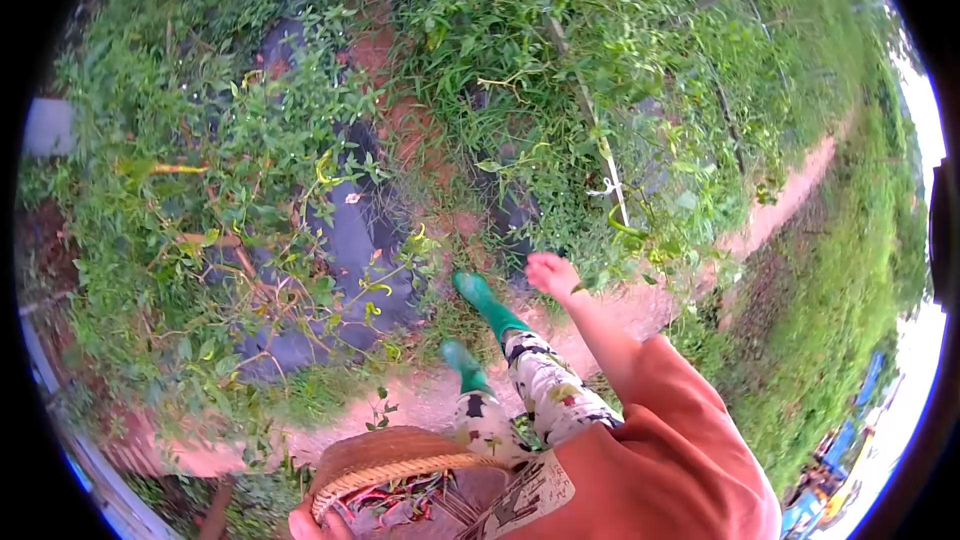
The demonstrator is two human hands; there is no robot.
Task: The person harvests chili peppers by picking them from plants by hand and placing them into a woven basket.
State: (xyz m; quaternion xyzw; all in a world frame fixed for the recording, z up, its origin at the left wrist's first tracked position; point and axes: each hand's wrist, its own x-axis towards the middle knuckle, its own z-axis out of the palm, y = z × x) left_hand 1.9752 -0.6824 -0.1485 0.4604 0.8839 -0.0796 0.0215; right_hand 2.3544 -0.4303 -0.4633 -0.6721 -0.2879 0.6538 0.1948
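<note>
A woven basket (385, 450) with red and green chili peppers (395, 502) inside hangs low at the front of the body. My left hand (318, 523) is closed on its rim at the left side, partly cut off by the frame's bottom edge. Away from the basket, my right hand (552, 275) is out in front with its fingers curled in; nothing shows in it. Leafy plants stand just beyond that hand, and several curled green peppers hang on the plants to its left and right.
Black plastic sheeting (355, 240) covers the beds under the plants. A wooden stake (585, 100) with a white tie leans among the leaves. A dirt path (640, 308) runs below the beds, near the green boots (485, 302). Blue objects lie far right.
</note>
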